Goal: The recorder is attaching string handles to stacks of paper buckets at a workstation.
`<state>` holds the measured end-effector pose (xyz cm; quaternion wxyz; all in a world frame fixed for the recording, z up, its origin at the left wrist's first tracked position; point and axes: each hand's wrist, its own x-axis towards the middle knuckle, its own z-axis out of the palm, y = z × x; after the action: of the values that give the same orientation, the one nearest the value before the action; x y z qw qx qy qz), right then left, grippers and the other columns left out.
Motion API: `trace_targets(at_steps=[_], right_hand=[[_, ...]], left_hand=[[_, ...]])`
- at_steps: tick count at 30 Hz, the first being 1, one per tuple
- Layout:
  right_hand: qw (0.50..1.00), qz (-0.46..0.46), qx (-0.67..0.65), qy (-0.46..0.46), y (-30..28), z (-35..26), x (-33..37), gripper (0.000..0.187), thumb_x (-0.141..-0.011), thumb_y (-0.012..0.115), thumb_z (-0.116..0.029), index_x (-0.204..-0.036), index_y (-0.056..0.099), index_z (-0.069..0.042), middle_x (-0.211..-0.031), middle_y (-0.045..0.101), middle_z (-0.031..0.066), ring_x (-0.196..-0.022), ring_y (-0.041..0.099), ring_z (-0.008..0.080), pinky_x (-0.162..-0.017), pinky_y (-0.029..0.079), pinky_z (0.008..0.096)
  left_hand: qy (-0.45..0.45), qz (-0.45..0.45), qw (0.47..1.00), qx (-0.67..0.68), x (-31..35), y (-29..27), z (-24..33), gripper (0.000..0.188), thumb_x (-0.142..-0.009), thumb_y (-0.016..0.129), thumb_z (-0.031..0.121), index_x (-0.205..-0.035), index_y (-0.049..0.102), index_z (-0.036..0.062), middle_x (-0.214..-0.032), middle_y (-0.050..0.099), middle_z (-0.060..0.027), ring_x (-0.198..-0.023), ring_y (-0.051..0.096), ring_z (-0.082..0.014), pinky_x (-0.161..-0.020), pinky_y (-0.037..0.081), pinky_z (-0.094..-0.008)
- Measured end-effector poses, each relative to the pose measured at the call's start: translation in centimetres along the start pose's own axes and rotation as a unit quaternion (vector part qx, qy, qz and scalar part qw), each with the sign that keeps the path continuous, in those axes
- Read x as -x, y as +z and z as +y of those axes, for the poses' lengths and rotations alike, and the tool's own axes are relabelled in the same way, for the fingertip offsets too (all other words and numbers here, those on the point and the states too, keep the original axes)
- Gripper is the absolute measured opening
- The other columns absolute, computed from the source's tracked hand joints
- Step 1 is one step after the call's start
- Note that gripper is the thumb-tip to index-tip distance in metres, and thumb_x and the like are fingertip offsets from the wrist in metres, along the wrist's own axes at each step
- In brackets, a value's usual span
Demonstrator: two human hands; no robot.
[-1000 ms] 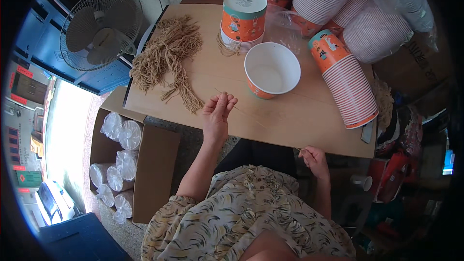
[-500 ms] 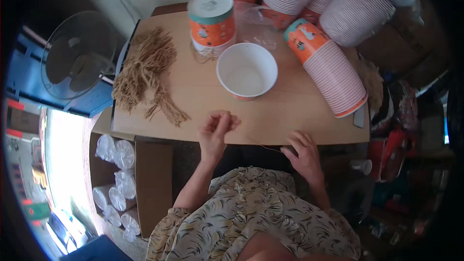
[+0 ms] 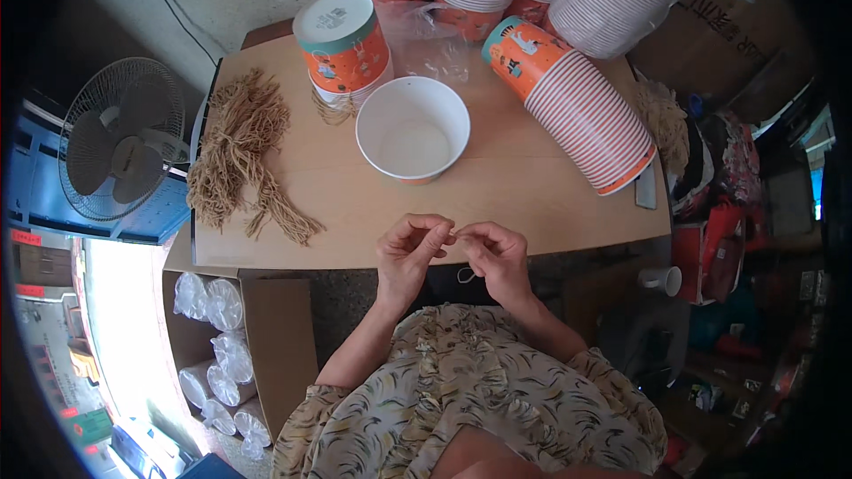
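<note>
Left hand and right hand pinch a cord near the table edge, the work apparently partway: inverted tubs bear cords behind, the upright tub shows none, and a bundle lies at left.

Pinching a thin, pale cord between bare left hand and bare right hand at the near edge of a flat, tan table, before an open, round, white-lined paper tub, with a bundle of brown twine at left and nested orange-and-white paper tubs at right.
</note>
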<state>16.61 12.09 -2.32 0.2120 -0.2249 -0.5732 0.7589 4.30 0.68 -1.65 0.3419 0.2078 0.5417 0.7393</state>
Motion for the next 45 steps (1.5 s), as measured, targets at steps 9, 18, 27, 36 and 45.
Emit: trace_targets(at_steps=[9,18,27,36,45], right_hand=[[0.992,0.086,-0.094,-0.023,-0.6,-0.1,-0.9,0.008,-0.095,0.067,-0.007,-0.094,0.069,0.001,-0.067,0.054,-0.0059,-0.053,0.041,0.0003,-0.046,0.031,0.0188],[0.979,-0.053,0.190,-0.052,-1.5,-7.2,-4.1,0.005,-0.089,0.069,-0.001,-0.087,0.066,0.002,-0.073,0.060,-0.0057,-0.062,0.048,-0.0018,-0.053,0.037,0.0163],[0.932,-0.016,0.273,-0.239,-1.5,-4.2,-5.7,0.006,-0.093,0.069,-0.002,-0.094,0.064,0.001,-0.075,0.063,0.0042,-0.065,0.059,0.0098,-0.056,0.046,0.0243],[0.753,-0.054,0.424,-0.500,0.5,-5.3,-6.5,0.015,-0.078,0.079,-0.005,-0.086,0.068,-0.007,-0.082,0.068,0.0046,-0.082,0.066,0.0204,-0.082,0.048,0.0407],[0.904,-0.086,0.308,-0.284,3.1,-2.7,-10.3,0.010,-0.094,0.069,-0.006,-0.095,0.062,0.001,-0.067,0.060,0.0036,-0.057,0.053,0.0060,-0.051,0.043,0.0257]], left_hand=[[0.121,0.012,0.984,-0.134,-2.2,-1.8,-0.7,0.013,-0.093,0.070,0.007,-0.106,0.069,0.0038,-0.112,0.070,-0.0088,-0.083,0.068,-0.0127,-0.065,0.053,-0.0248],[0.288,-0.036,0.751,-0.592,-4.1,-5.8,0.8,0.019,-0.084,0.066,0.001,-0.101,0.066,0.0092,-0.107,0.066,-0.0054,-0.083,0.071,-0.0253,-0.066,0.059,-0.0354],[0.292,-0.028,0.774,-0.561,1.4,-6.5,-1.9,0.023,-0.078,0.067,-0.003,-0.100,0.066,0.0041,-0.105,0.066,-0.0064,-0.082,0.070,-0.0250,-0.067,0.059,-0.0337],[0.125,-0.083,0.924,-0.352,2.2,-6.3,3.2,0.015,-0.085,0.075,0.001,-0.098,0.067,0.0017,-0.093,0.071,-0.0086,-0.081,0.070,-0.0172,-0.070,0.057,-0.0277],[-0.178,-0.150,0.971,-0.062,-0.1,-7.5,4.8,0.018,-0.099,0.062,0.011,-0.115,0.062,0.0018,-0.094,0.073,-0.0071,-0.077,0.069,-0.0087,-0.063,0.051,-0.0201]])
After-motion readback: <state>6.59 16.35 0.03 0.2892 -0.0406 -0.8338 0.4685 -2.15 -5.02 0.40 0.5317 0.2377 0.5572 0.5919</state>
